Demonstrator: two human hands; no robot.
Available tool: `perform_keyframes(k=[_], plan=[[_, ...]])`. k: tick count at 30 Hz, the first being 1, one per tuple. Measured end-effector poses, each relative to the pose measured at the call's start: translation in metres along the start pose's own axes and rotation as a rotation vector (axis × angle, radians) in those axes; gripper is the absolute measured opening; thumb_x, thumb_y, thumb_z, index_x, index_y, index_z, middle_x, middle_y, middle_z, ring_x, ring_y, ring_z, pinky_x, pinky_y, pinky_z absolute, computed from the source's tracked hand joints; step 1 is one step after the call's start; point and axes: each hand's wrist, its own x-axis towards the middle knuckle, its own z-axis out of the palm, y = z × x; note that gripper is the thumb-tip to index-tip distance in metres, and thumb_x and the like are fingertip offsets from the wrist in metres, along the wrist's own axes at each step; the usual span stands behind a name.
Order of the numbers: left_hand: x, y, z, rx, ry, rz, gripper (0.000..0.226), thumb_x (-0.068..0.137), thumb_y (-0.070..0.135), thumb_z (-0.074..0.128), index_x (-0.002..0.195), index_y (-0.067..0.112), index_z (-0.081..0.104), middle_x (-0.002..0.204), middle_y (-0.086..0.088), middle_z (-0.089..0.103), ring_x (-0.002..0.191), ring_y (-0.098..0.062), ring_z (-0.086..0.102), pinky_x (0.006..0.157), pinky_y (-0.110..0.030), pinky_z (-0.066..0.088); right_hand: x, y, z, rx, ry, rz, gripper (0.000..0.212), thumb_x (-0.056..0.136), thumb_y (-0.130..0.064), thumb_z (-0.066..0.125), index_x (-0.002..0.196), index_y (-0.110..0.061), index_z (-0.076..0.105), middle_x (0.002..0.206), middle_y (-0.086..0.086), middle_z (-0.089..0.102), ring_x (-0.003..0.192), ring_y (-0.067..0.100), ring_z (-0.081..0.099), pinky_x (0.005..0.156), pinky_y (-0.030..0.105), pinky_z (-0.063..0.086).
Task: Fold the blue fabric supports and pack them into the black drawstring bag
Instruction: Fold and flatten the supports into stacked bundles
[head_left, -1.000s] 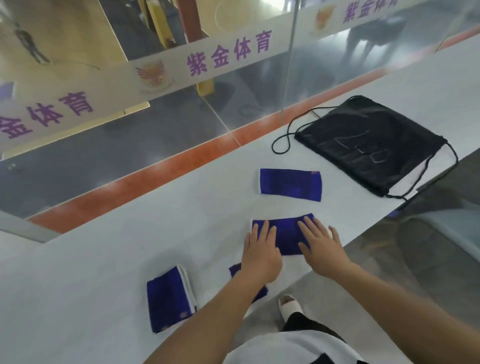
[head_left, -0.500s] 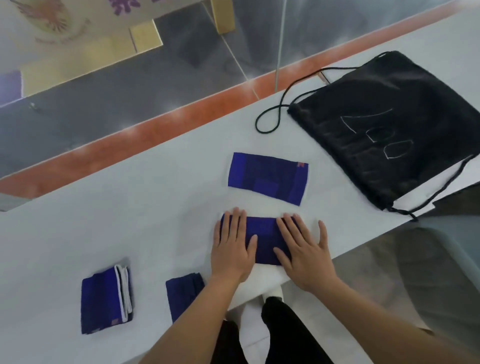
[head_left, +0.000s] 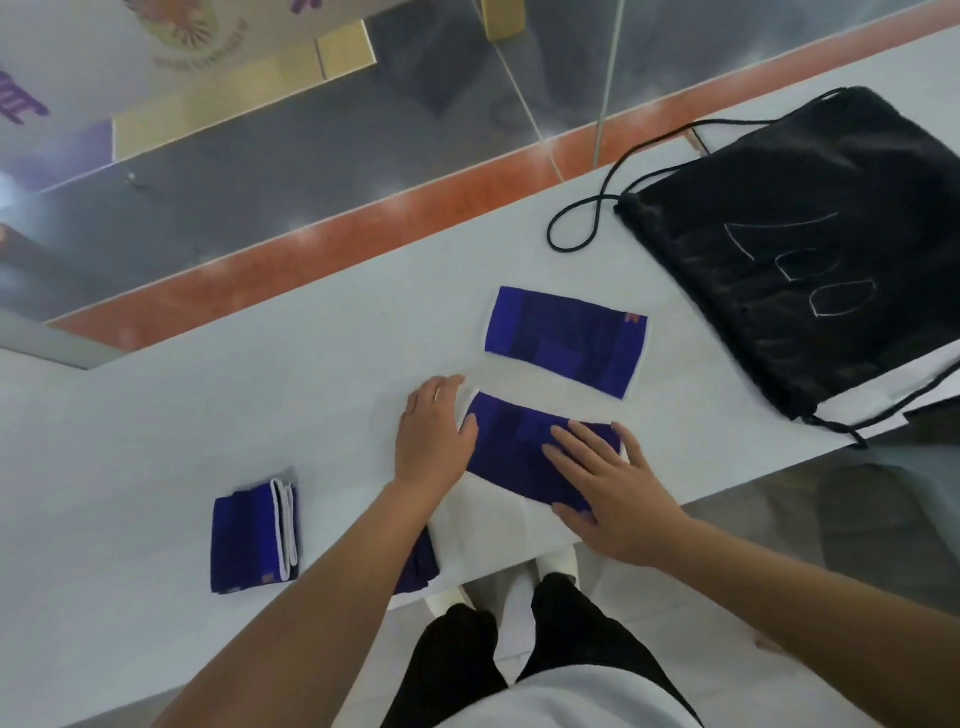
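A flat blue fabric support lies on the white table near the front edge. My right hand presses flat on its right half, fingers spread. At its left end, my left hand curls around the white-trimmed edge. A second unfolded support lies just behind it. A folded support sits at the left, and another blue piece is partly hidden under my left forearm. The black drawstring bag lies flat at the right, with chalk marks on it.
A cord loop from the bag trails onto the table. A glass wall with an orange strip borders the table's far edge. My legs and white shoes stand at the near edge.
My left hand has slid from on top of the near support to its left end and curled around the edge. My right hand stays pressed on it. The camera tilted down.
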Motion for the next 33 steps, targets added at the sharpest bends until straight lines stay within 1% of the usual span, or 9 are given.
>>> perform_keyframes(k=[4,8,10,13,17,23,28,31,33], plan=[[0.0,0.005,-0.001,-0.174,-0.215,-0.323,0.069,0.087,0.028,0.071,0.147,0.017,0.039,0.147,-0.008,0.041,0.129,-0.029,0.047,0.1,-0.038,0.045,0.007,0.011,-0.003,-0.041,-0.163,-0.126,0.07,0.095,-0.06,0.023,0.156,-0.026,0.027,0.165,0.001,0.024,0.153,0.027,0.015,0.123,0.051,0.006],[0.0,0.007,0.001,-0.255,-0.242,-0.435,0.069,0.083,0.013,0.073,0.144,0.016,0.04,0.141,-0.009,0.04,0.109,-0.027,0.057,0.088,-0.035,0.052,0.015,0.011,-0.007,-0.089,-0.2,-0.141,0.067,0.096,-0.061,0.031,0.156,-0.031,0.025,0.163,0.0,0.029,0.15,0.029,0.023,0.121,0.054,0.016],[0.001,0.004,-0.002,-0.372,-0.259,-0.505,0.061,0.081,0.009,0.075,0.136,0.013,0.049,0.129,-0.007,0.05,0.101,-0.025,0.059,0.082,-0.033,0.051,0.019,0.006,-0.009,-0.091,-0.203,-0.125,0.066,0.096,-0.061,0.033,0.155,-0.031,0.027,0.162,-0.001,0.029,0.149,0.029,0.023,0.12,0.054,0.015],[0.003,-0.002,-0.013,-0.538,-0.306,-0.557,0.029,0.079,0.007,0.075,0.108,0.006,0.069,0.108,-0.007,0.071,0.099,-0.028,0.068,0.088,-0.041,0.056,0.024,0.0,-0.011,-0.094,-0.226,-0.103,0.065,0.098,-0.06,0.034,0.155,-0.032,0.025,0.162,-0.003,0.026,0.15,0.029,0.019,0.12,0.053,0.012],[-0.006,0.004,-0.03,-0.577,-0.238,-0.498,0.02,0.081,0.017,0.071,0.101,0.013,0.069,0.099,-0.001,0.071,0.095,-0.021,0.068,0.08,-0.034,0.056,0.035,-0.01,-0.015,-0.101,-0.245,-0.087,0.065,0.099,-0.06,0.033,0.156,-0.032,0.02,0.164,-0.003,0.02,0.151,0.029,0.014,0.121,0.054,0.011],[-0.042,0.039,-0.031,-0.476,-0.102,-0.259,0.012,0.088,0.018,0.063,0.09,0.015,0.052,0.091,0.0,0.06,0.079,-0.01,0.054,0.061,-0.016,0.038,0.036,-0.024,-0.015,-0.082,-0.201,-0.063,0.069,0.097,-0.059,0.034,0.158,-0.028,0.019,0.167,0.0,0.016,0.154,0.029,0.008,0.121,0.059,0.002],[-0.063,0.064,-0.012,-0.495,-0.001,-0.111,0.023,0.091,0.018,0.061,0.083,0.026,0.04,0.086,0.006,0.055,0.072,-0.004,0.052,0.057,-0.007,0.04,-0.009,-0.006,-0.004,-0.008,-0.04,0.147,0.074,0.092,-0.065,0.025,0.155,-0.027,0.032,0.165,0.002,0.026,0.154,0.028,0.015,0.12,0.06,0.006],[-0.064,0.07,0.008,-0.48,0.0,-0.037,0.018,0.09,0.021,0.06,0.103,0.025,0.048,0.082,0.009,0.047,0.072,-0.008,0.05,0.063,-0.014,0.038,-0.029,0.01,-0.001,0.015,-0.108,0.228,0.075,0.092,-0.066,0.019,0.159,-0.032,0.012,0.168,-0.002,0.008,0.155,0.025,-0.001,0.121,0.057,-0.003],[-0.063,0.074,0.022,-0.456,-0.035,-0.005,0.04,0.09,0.023,0.058,0.128,0.02,0.046,0.087,0.011,0.046,0.078,-0.009,0.052,0.069,-0.018,0.043,-0.034,0.014,-0.001,0.032,-0.142,0.236,0.075,0.093,-0.064,0.023,0.159,-0.035,0.001,0.169,-0.005,0.001,0.154,0.021,-0.011,0.121,0.055,-0.008]])
